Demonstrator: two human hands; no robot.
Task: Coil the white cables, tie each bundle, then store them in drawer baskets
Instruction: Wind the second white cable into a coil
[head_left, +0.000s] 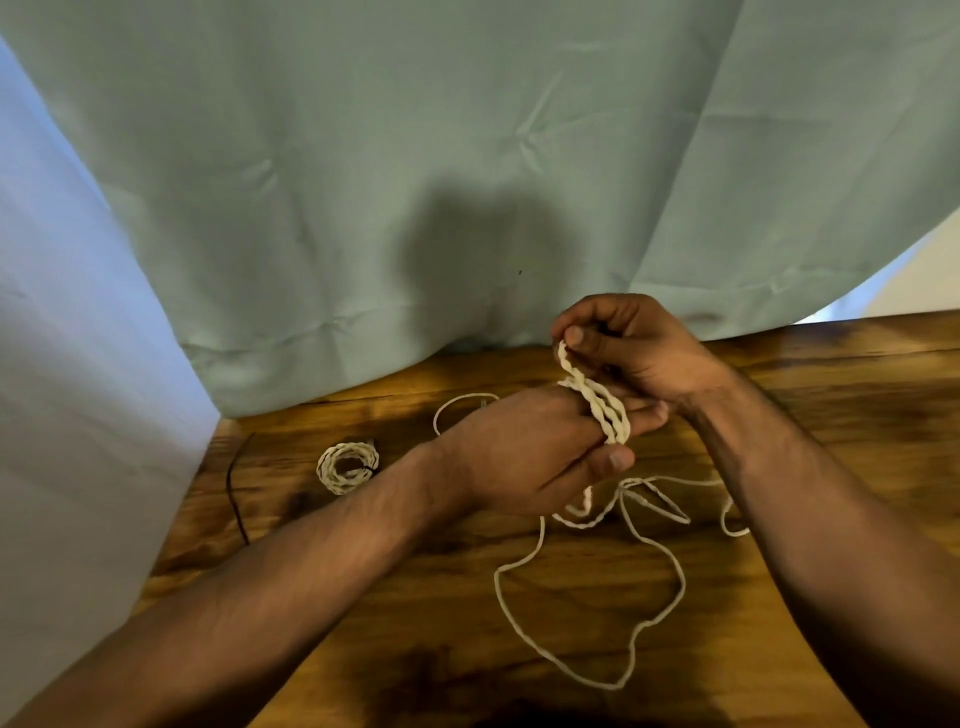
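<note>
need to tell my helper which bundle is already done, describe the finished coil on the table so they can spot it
Start at the wooden table below the pale green curtain. On its left part, left of the left hand, lies a small coiled white cable. It lies apart from both hands as a tight closed ring, unlike the loose cable sprawled in front of the hands.
</note>
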